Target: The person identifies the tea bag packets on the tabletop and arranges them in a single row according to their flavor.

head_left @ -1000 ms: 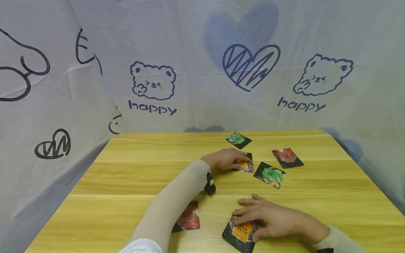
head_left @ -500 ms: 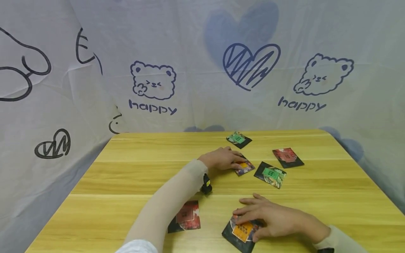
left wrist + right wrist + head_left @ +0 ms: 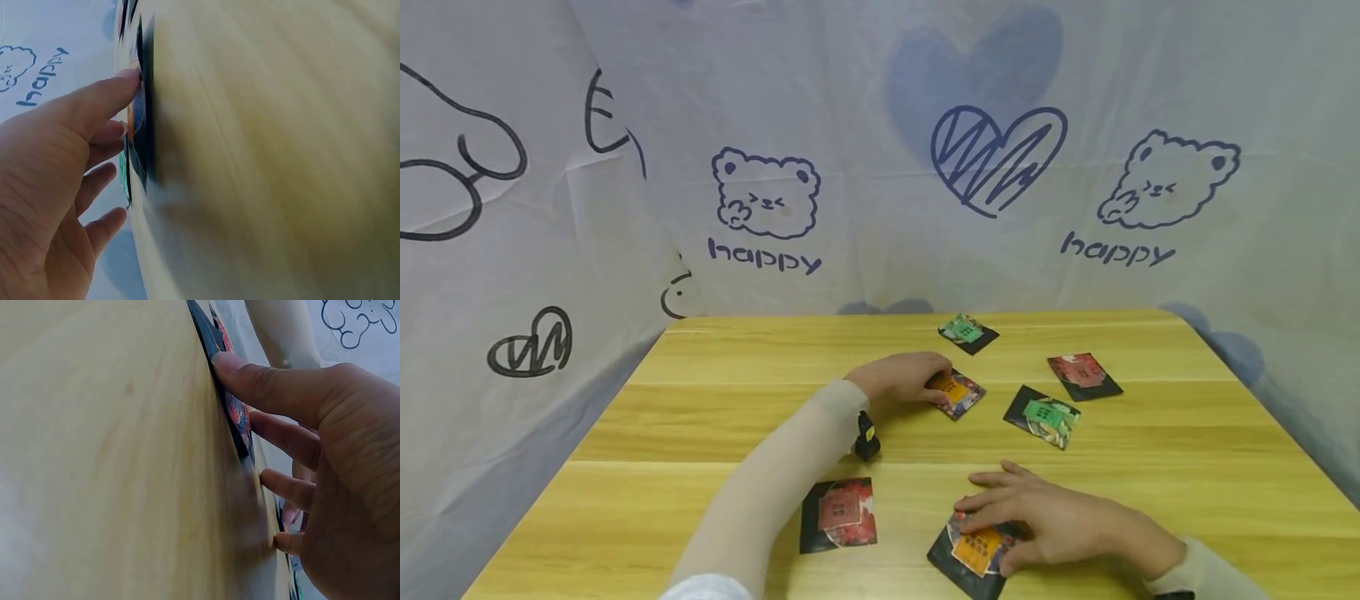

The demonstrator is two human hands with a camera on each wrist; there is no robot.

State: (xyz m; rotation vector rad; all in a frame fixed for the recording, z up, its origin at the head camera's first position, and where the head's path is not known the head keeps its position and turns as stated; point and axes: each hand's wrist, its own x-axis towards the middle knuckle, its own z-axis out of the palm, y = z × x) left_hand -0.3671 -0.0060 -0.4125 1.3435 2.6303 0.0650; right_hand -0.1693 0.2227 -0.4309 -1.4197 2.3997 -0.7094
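Observation:
My left hand [image 3: 904,379], reaching to the middle of the table, pinches a black sachet [image 3: 961,395] with an orange label and floral print. In the left wrist view the thumb and forefinger are at the edge of this sachet [image 3: 141,119], close to the tabletop. My right hand [image 3: 1048,518] rests with spread fingers over another orange-labelled black sachet [image 3: 970,558] near the front. The right wrist view has the thumb on the edge of that sachet [image 3: 234,412]. Between my arms lies a sachet with a red label [image 3: 842,515].
Beyond the hands, a green-labelled sachet [image 3: 968,333] lies near the back edge. Further right are a red-labelled sachet [image 3: 1084,377] and a second green-labelled sachet [image 3: 1042,417]. A white printed cloth [image 3: 880,208] hangs behind the wooden table [image 3: 700,417].
My left hand has moved left, and the orange-labelled sachet has turned and slid left with it. More of the red-labelled sachet beside my left arm shows. My right hand has stayed put.

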